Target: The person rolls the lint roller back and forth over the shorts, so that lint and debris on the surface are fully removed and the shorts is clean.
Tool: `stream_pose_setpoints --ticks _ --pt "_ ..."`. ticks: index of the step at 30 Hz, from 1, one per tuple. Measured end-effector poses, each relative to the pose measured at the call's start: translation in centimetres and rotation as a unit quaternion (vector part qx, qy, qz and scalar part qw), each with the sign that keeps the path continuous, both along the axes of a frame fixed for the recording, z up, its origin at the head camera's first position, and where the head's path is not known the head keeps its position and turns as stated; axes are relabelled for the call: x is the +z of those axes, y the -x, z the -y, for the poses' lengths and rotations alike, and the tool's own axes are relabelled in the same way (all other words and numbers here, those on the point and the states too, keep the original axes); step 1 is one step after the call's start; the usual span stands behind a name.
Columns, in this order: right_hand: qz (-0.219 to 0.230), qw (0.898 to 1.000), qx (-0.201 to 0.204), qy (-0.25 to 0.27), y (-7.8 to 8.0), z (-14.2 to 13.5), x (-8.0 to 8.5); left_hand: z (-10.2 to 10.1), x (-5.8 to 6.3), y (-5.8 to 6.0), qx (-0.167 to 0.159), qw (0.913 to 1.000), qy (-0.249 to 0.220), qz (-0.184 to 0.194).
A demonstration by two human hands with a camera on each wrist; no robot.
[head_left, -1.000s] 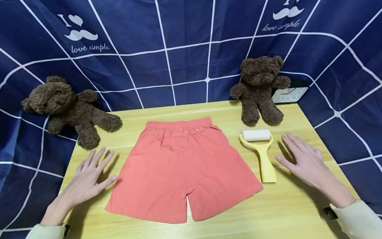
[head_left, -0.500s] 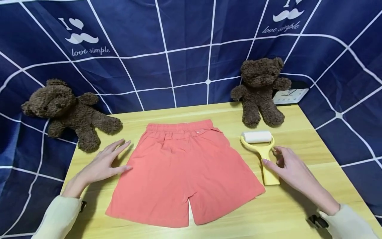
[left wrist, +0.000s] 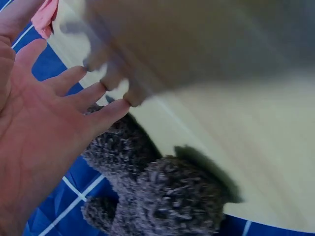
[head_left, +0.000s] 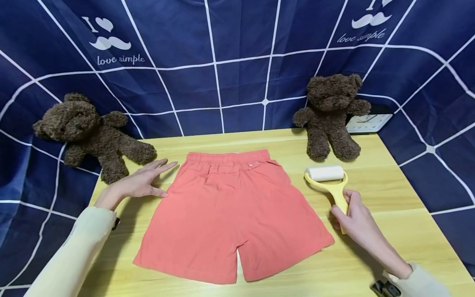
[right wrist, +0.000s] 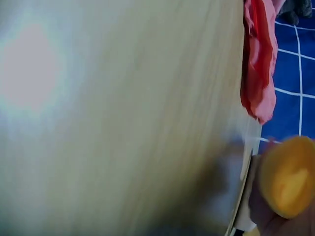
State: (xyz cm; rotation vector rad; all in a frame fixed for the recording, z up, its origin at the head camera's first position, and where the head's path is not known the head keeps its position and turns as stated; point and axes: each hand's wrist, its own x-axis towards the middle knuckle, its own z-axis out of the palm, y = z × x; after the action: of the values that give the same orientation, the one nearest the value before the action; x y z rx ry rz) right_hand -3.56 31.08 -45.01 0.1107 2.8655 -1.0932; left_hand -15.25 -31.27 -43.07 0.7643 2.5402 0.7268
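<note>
Coral shorts (head_left: 237, 214) lie flat in the middle of the wooden table, waistband toward the back. To their right is a lint roller (head_left: 335, 187) with a white roll and a yellow handle. My right hand (head_left: 358, 218) grips that handle, thumb on its near side; in the right wrist view the yellow handle end (right wrist: 288, 179) fills the lower right corner. My left hand (head_left: 142, 181) hovers at the shorts' upper left edge with fingers extended, holding nothing. In the left wrist view the open palm (left wrist: 47, 113) shows, fingers spread.
One brown teddy bear (head_left: 100, 140) leans back at the left edge, close to my left hand. Another teddy bear (head_left: 330, 115) sits upright at the back right, before a white-faced clock (head_left: 369, 123). A navy checked curtain (head_left: 241, 82) encloses the wooden table (head_left: 400, 194).
My right hand has moved left from beside the lint roller and taken hold of its handle. The left hand has shifted right and toward the back, along the shorts' left side.
</note>
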Motion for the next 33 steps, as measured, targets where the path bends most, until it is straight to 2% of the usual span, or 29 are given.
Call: stream_pose_setpoints --ticks 4,6,10,13,19,23,27,30,33 --pt "-0.047 0.999 -0.007 0.019 -0.3 0.4 0.3 -0.5 0.4 0.9 -0.008 0.9996 -0.009 0.024" --pt "-0.073 0.997 -0.003 0.026 -0.2 0.6 0.7 -0.8 0.6 1.4 -0.014 0.9996 -0.008 0.024" --pt "-0.103 0.993 0.023 0.043 0.5 1.4 2.1 -1.2 0.6 2.4 -0.028 0.9996 0.002 -0.009" --pt "-0.101 0.992 0.054 0.059 1.6 2.7 3.3 -1.3 0.5 3.1 -0.035 0.999 0.012 -0.026" --pt "-0.056 0.985 0.093 0.134 4.9 7.0 4.8 -1.8 0.5 4.2 -0.05 0.9982 0.025 -0.023" --pt "-0.029 0.977 0.118 0.176 7.4 10.1 5.1 -2.0 0.8 4.7 -0.052 0.9978 0.041 -0.009" --pt "-0.05 0.966 0.189 0.17 10.1 13.1 4.9 -2.2 1.1 4.9 -0.053 0.9971 0.053 0.013" --pt "-0.068 0.953 0.249 0.16 12.1 15.5 4.6 -2.5 1.2 5.0 -0.05 0.9965 0.061 0.027" --pt "-0.063 0.939 0.298 0.159 13.9 18.0 4.4 -2.7 1.4 5.1 -0.045 0.9953 0.077 0.036"
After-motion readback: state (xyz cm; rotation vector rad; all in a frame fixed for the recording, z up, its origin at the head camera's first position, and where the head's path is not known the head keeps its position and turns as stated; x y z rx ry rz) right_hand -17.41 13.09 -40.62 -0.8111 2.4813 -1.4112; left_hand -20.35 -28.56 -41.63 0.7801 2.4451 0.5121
